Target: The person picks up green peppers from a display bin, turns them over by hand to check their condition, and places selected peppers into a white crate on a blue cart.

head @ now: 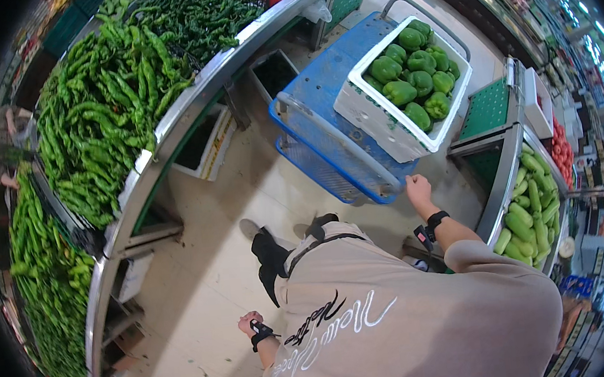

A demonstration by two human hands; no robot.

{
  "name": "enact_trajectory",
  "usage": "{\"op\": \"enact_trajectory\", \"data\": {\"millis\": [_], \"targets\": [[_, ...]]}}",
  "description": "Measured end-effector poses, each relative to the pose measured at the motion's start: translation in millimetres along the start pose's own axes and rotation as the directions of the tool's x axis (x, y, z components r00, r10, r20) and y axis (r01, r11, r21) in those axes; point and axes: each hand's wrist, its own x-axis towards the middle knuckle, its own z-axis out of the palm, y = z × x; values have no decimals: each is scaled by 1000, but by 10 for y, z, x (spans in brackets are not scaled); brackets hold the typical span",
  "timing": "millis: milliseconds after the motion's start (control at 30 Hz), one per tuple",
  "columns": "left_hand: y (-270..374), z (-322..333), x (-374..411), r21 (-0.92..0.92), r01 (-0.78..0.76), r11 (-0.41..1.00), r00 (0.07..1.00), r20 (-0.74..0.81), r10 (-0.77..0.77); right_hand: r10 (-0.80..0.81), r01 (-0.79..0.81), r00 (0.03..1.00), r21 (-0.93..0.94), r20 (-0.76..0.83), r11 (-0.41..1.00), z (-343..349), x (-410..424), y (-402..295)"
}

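My right hand [418, 188] is curled at the near right corner of the blue two-tier cart [320, 99], next to the end of its handle bar; whether the fingers grip the bar is unclear. On the cart's top stands a white foam box [383, 120] filled with green bell peppers [420, 81]. My left hand [250, 322] hangs low over the floor, fingers curled, touching nothing that I can see. Both wrists wear black straps with small devices.
Long green peppers [103, 109] and darker chilies [198, 18] fill the metal-edged stall at left. Pale green squash [527, 210] lie on the right stall. Foam boxes [211, 148] stand under the left stall. Another person's arm [8, 179] shows at far left.
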Motion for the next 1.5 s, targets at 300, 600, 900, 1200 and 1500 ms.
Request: {"op": "enact_trajectory", "data": {"millis": [300, 600, 900, 1200, 1500], "targets": [[856, 2317, -127, 232, -216, 949, 941, 310, 138, -579, 516, 804, -324, -137, 793, 629, -556, -2277], [1376, 3613, -522, 458, -422, 782, 848, 504, 162, -309, 255, 950, -468, -40, 846, 811, -87, -2333], [755, 3359, -646, 571, -344, 745, 918, 372, 139, -338, 289, 941, -520, -1, 804, 426, 239, -1563], [543, 2235, -212, 695, -131, 707, 977, 211, -26, -346, 343, 930, -629, 124, 698, -835, 1085, -19], [-135, 3157, -163, 636, -332, 697, 911, 407, 63, -265, 404, 914, -736, 306, 544, -1188, 1826, 813]]}}
